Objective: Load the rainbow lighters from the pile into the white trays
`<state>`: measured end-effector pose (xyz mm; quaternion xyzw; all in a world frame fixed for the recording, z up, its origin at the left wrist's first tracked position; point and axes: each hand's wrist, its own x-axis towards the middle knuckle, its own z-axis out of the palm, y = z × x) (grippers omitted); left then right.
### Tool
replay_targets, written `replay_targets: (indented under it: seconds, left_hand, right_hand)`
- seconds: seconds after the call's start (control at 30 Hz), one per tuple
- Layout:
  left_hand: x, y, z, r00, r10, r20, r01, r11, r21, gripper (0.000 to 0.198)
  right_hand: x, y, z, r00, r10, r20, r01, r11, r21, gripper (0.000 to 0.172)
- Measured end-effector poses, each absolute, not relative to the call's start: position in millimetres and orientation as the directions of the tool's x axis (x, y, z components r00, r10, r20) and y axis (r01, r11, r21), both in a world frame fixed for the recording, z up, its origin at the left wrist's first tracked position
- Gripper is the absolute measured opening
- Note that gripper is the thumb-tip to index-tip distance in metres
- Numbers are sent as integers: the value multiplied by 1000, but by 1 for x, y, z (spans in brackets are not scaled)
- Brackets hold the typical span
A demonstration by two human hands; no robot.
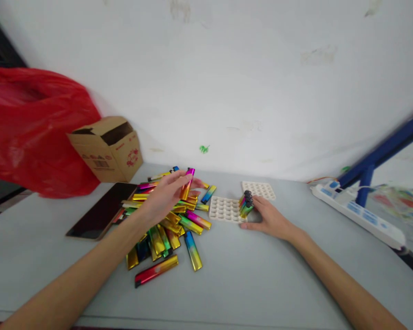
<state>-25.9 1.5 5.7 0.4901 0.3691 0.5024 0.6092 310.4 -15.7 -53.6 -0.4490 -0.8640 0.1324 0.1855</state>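
Note:
My left hand (165,195) is closed on a pink and gold lighter (188,184), held tilted above a heap of lighters (158,233) in shiny gold, green, blue, red and pink. At the right end of a white tray with rows of round holes (224,209), several lighters (247,205) stand upright side by side, black tops up. Around this end curls my right hand (268,217), its thumb at the tray's front corner and its fingers beside the standing lighters. Those fingertips are partly hidden behind the lighters.
A second white holed tray (259,190) lies behind, near the wall. Left of the heap are a dark tablet (101,211), an open cardboard box (106,149) and a red plastic bag (37,133). A white power strip (359,215) runs along the right, beside a blue metal frame (368,176).

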Motion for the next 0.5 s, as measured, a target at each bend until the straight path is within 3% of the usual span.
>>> replay_targets:
  seconds: [0.07,0.27,0.5]
  left_hand:
    - [-17,-5,3,264,964,41,-333,51,942,23]
    - [-1,-21,-3,337,939,-63,-353,188,916,17]
    - [-1,-23,0,430,886,-172,-268,308,913,46]
  right_hand:
    - [310,-16,-54,-527,824,208,724,564,-398,55]
    - [310,-15,-55,-520,828,209,728,558,-398,58]
    - [310,-17,-51,-521,833,187,734,549,-400,57]
